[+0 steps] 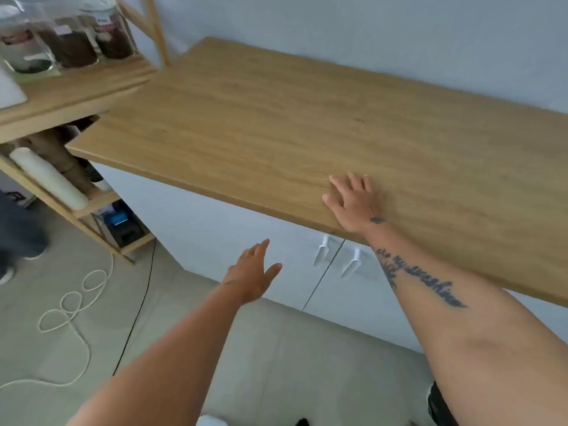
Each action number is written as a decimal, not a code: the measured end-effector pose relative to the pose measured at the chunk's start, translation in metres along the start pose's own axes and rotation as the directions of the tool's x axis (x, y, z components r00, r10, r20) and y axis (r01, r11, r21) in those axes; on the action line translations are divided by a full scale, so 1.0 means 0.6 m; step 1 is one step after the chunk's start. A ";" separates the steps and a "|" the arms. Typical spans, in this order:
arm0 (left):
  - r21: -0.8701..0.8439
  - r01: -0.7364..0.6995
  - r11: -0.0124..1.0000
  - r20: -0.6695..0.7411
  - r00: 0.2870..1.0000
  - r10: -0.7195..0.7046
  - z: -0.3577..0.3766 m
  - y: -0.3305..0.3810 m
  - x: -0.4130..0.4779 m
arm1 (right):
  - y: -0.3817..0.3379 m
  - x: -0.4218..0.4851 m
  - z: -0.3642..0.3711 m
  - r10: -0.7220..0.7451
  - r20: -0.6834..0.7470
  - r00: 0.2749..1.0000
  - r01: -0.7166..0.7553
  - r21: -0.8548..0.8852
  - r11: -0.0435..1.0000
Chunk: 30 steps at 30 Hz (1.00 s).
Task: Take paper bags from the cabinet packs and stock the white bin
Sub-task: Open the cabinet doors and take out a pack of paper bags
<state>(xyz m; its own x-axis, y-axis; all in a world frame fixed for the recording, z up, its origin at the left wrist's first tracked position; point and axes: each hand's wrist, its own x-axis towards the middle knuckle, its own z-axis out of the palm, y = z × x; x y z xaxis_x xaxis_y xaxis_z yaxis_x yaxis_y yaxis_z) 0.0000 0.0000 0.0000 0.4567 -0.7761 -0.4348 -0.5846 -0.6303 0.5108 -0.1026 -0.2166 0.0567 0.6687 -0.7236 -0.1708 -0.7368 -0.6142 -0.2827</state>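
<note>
Floor: pale tiles nearest to me, with a white rope (pixel 70 305) in loops and a thin black cable (pixel 138 305) that runs toward the cabinet corner.
Left hand (pixel 255 272): fingers straight and released, nothing in it. It hangs in the air before the left door and, as far as I see, does not touch it.
Cabinet (pixel 215 216): white, under the counter. Both doors look closed, and the two white handles (pixel 321 255) stand side by side at the gap.
Paper bags: none in view. I judge the packs are behind these closed doors.
Right hand (pixel 353 204): lies flat on the front edge of the countertop (pixel 307 118), fingers spread, grasping nothing.
Shelf unit (pixel 76 87): wooden, at the left. It has a white roll (pixel 46 176) and brown things low down, which I cannot identify, and jars (pixel 70 41) with dark contents on top.
White bin: I cannot find it. A white thing (pixel 9 87) at the left edge is cut off, and I cannot say what it is.
Progress: in my judgement, the very beginning. No door is opened and no bag is taken, so opening, taking and stocking are all left to do.
</note>
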 end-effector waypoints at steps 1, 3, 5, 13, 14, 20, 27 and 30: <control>-0.044 0.017 0.999 -0.009 1.000 -0.018 0.007 0.006 0.004 | -0.001 0.004 0.002 0.006 -0.028 1.000 -0.007 -0.037 0.999; -0.121 0.040 0.992 -0.026 0.999 -0.043 0.022 0.018 0.016 | 0.001 0.013 0.006 0.014 -0.052 0.999 -0.018 -0.069 0.997; -0.252 0.041 0.967 -0.051 0.997 -0.055 0.038 0.040 0.024 | 0.005 0.014 0.012 0.005 -0.048 0.999 -0.008 -0.066 0.998; -0.653 -0.028 0.757 -0.167 0.980 -0.108 0.114 0.143 0.056 | 0.014 0.029 0.020 -0.032 -0.045 0.998 0.026 -0.133 0.991; -0.660 -0.039 0.750 -0.189 0.975 -0.115 0.123 0.152 0.058 | 0.014 0.030 0.020 -0.038 -0.047 0.998 0.031 -0.139 0.990; -0.683 -0.078 0.726 -0.235 0.965 -0.117 0.142 0.162 0.064 | 0.009 0.028 0.023 -0.267 -0.044 0.963 0.259 -0.127 0.957; -0.632 -0.105 0.768 -0.243 0.968 -0.067 0.149 0.154 0.067 | 0.011 0.023 0.018 -0.304 -0.020 0.953 0.296 -0.167 0.940; -0.628 -0.106 0.771 -0.243 0.968 -0.065 0.148 0.155 0.065 | 0.007 0.020 0.017 -0.355 -0.015 0.935 0.349 -0.149 0.925</control>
<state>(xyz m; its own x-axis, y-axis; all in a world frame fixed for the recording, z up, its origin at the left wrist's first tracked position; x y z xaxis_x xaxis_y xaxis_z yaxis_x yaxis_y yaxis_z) -0.0961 -0.0870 -0.0355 0.6430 -0.7152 -0.2740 -0.0784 -0.4174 0.9053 -0.0969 -0.2247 0.0438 0.8851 -0.4632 -0.0447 -0.4632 -0.8677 -0.1807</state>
